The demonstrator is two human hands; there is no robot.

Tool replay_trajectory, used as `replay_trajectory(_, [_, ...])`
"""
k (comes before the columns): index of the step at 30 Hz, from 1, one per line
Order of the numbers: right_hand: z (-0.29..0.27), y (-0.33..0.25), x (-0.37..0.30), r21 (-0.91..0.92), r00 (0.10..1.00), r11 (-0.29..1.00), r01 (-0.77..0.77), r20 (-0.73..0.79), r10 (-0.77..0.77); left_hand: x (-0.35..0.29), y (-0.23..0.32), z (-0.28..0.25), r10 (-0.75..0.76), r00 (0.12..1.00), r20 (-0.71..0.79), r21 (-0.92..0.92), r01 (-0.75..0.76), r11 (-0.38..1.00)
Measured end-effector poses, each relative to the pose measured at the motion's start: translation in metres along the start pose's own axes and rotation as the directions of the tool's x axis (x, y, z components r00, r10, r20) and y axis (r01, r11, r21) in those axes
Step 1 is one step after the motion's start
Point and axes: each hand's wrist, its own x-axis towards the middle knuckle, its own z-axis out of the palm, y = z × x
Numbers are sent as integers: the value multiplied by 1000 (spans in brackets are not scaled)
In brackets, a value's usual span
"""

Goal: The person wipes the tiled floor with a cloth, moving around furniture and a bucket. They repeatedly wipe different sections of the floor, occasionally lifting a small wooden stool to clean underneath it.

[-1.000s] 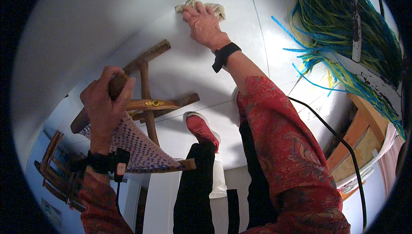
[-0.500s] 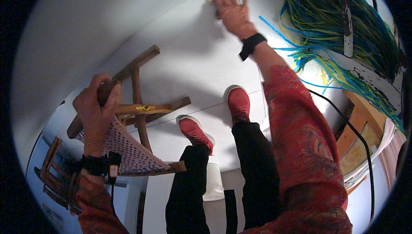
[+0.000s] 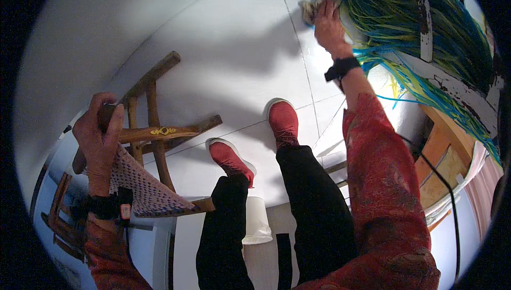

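Note:
My left hand (image 3: 99,133) is closed around the dark end of a small wooden folding stool (image 3: 178,132), held tilted at the left. The stool's woven seat (image 3: 151,188) is pale with bluish dots and hangs below its crossed legs. My right arm stretches far forward to the upper right. There, my right hand (image 3: 330,30) is closed on a crumpled greyish-beige rag (image 3: 310,11) at the white tiled floor (image 3: 229,40). The far side of the rag shows past my fingertips; the rest is hidden under them.
Blue, green and yellow strands (image 3: 394,18) hang at the upper right by a chipped white frame (image 3: 426,29). A white bin (image 3: 257,223) stands between my legs. My red shoes (image 3: 283,122) are on the floor. A black cable (image 3: 450,183) runs down the right, beside a wooden piece (image 3: 452,138).
My right hand has swept the rag rightward towards the coloured strands, its fingers now more bunched. In the picture, the stool and my left hand have shifted slightly left.

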Motion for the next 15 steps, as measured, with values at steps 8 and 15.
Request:
replay_trajectory(8, [1,-1,-108,9,929,982,-190,325,177,-2,-4,0,-23,998,60,9,23,1000])
replay_trajectory(15, [-2,-28,-166,349,885,813,-466,168,435,-1,-10,0,5,999,42,35,-6,999])
